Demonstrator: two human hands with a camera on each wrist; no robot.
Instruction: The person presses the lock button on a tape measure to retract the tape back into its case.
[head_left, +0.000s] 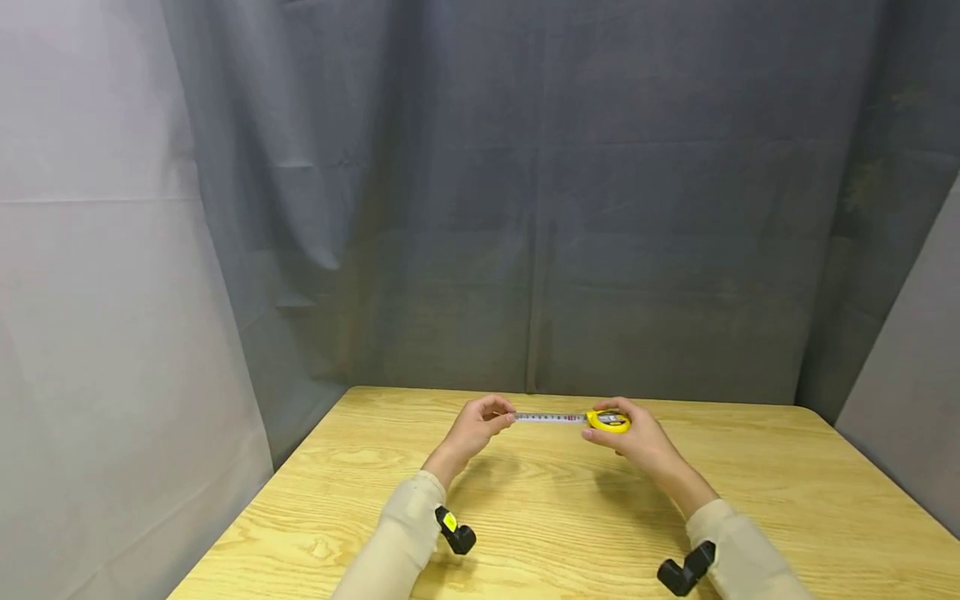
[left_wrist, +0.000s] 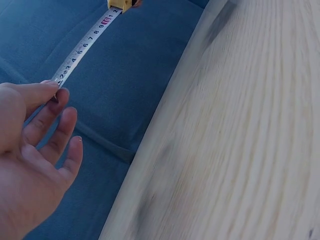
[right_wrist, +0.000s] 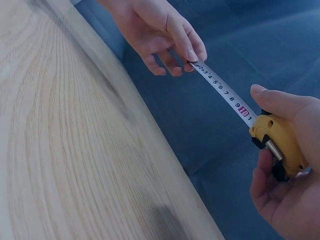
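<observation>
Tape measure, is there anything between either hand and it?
Nothing visible. The left hand pinches the tape's end, and the right hand grips the yellow case, both above the table.

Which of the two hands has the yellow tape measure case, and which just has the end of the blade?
The right hand grips the yellow case. The left hand only pinches the tip of the blade, pulled out between them.

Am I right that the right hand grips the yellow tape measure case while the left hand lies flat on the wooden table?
Not quite. The right hand does grip the yellow tape measure case, but the left hand pinches the end of the white steel tape blade above the wooden table; the right wrist view shows it.
</observation>
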